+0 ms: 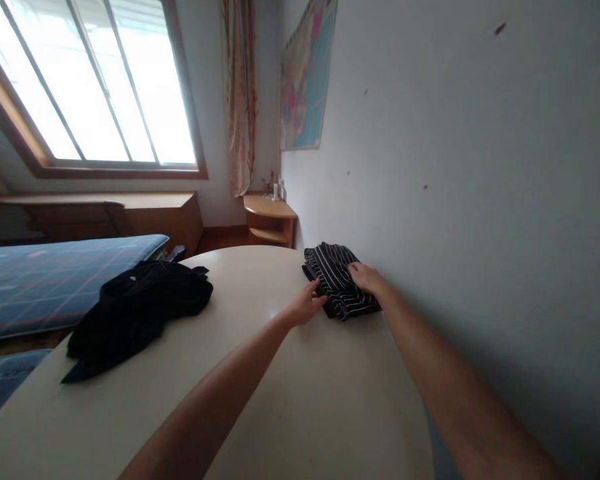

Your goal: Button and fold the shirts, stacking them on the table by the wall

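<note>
No lettering or number is readable; any print on the pink-and-blue rectangular wall map point(307, 83), right of the long peach-coloured patterned fabric curtain point(241, 107), is too small to tell.

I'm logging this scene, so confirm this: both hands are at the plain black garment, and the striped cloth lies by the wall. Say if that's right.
Not quite: the head view shows the left hand and right hand both at the striped cloth, not the plain black garment. The striped cloth does lie by the wall.
</note>
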The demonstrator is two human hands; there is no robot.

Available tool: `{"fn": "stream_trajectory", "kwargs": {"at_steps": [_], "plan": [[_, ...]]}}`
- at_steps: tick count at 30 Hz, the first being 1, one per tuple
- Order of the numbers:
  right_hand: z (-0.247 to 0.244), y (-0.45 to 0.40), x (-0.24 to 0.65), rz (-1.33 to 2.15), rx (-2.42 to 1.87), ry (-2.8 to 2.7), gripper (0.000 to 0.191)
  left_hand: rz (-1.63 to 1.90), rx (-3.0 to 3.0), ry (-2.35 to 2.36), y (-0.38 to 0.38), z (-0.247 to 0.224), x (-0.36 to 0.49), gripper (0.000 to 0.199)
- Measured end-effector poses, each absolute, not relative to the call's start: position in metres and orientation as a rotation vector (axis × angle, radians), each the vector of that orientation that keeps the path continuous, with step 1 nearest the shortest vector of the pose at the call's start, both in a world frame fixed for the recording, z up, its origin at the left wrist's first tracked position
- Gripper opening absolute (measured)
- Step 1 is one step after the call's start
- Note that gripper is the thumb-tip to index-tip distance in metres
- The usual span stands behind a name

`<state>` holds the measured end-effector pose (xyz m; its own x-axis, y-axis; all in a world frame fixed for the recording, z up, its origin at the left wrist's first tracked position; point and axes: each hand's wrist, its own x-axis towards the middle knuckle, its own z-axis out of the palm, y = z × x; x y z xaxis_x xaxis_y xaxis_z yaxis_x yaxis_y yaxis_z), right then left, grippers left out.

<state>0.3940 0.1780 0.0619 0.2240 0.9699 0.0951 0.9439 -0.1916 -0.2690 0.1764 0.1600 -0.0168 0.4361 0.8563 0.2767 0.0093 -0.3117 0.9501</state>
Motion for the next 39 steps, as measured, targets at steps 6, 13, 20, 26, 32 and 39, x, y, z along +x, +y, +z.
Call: {"fn": "stream_trajectory", "kwargs": {"at_steps": [6,13,20,26,32,39], "plan": [[0.059,0.17,0.379,0.162,-2.178,-1.798,0.076,0.648,2.286,0.995,0.125,-0.013,0.114,0.068],[0.047,0.144,0.348,-0.065,-2.162,-1.733,0.056,0.449,2.586,1.023,0.082,-0.006,0.05,0.048],[0.042,0.121,0.28,-0.31,-1.633,-1.626,0.041,0.653,2.508,1.215,0.059,-0.015,0.005,0.038],[-0.002,0.084,0.218,-0.105,-1.537,-2.018,0.041,0.966,2.402,1.836,0.057,-0.013,-0.029,0.036],[-0.013,0.072,0.224,0.056,-1.578,-2.18,0.044,0.958,2.128,2.373,0.069,-0.013,-0.073,0.041],[-0.018,0.077,0.231,0.125,-1.577,-2.278,0.049,1.036,2.01,2.378,0.079,-0.015,-0.08,0.049]]}}
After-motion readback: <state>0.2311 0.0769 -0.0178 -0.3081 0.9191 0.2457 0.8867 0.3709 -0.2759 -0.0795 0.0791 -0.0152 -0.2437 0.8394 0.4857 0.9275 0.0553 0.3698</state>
